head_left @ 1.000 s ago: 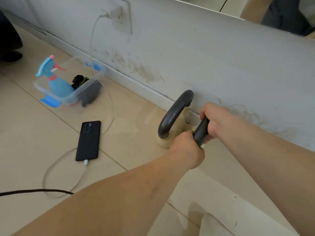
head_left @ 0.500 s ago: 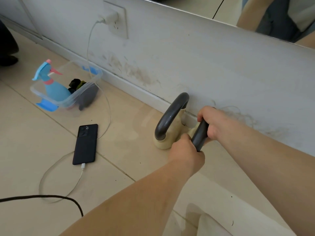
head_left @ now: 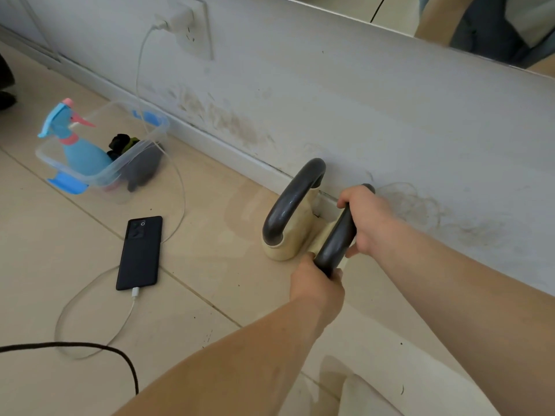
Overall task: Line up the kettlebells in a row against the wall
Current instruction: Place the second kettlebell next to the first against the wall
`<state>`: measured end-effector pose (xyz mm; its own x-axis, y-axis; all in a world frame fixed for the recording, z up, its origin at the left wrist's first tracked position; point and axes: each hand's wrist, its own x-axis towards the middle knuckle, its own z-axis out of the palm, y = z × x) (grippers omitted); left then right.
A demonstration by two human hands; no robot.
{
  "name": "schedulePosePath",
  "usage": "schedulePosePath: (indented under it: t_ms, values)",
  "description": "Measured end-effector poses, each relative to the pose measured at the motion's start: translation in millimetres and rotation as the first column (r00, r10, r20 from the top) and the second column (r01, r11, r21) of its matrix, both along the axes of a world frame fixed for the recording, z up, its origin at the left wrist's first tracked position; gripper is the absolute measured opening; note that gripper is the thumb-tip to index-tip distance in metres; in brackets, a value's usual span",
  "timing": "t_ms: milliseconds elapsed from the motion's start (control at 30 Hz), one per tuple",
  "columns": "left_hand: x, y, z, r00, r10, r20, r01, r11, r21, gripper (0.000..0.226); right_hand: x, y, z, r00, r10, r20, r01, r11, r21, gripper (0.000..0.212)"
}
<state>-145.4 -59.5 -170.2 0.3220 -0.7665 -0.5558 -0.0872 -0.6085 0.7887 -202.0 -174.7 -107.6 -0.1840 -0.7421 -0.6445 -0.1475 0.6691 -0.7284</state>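
A cream kettlebell [head_left: 289, 232] with a dark grey handle stands on the tiled floor against the white wall [head_left: 345, 109]. Right beside it, touching it, is a second kettlebell [head_left: 338, 235] with the same dark handle; its cream body is mostly hidden behind my hands. My left hand [head_left: 316, 285] grips the near end of that handle. My right hand [head_left: 365, 219] grips the far end, close to the wall.
A black phone [head_left: 139, 252] lies on the floor to the left, its white cable [head_left: 177, 187] running up to a wall socket [head_left: 192, 28]. A clear plastic box [head_left: 105, 154] holds a blue spray bottle [head_left: 75, 145]. A black cord [head_left: 90, 348] crosses the floor at lower left.
The second kettlebell's handle has come slightly lower and nearer the first kettlebell, with both hands still on it. The view has drifted a little.
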Motion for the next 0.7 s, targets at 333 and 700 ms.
schedulePosePath:
  t_ms: [333, 700]
  values:
    - [18.0, -3.8, 1.8, 0.972, -0.225, 0.064, 0.223, 0.974, 0.049, 0.038, -9.4, 2.3, -1.8, 0.996, 0.073, 0.056, -0.076, 0.996, 0.041, 0.064]
    - [-5.4, 93.4, -16.1, 0.435, -0.888, -0.148, 0.781, 0.291, 0.552, 0.056, -88.9, 144.8, -61.4, 0.182, 0.888, -0.422, -0.912, 0.313, 0.264, 0.004]
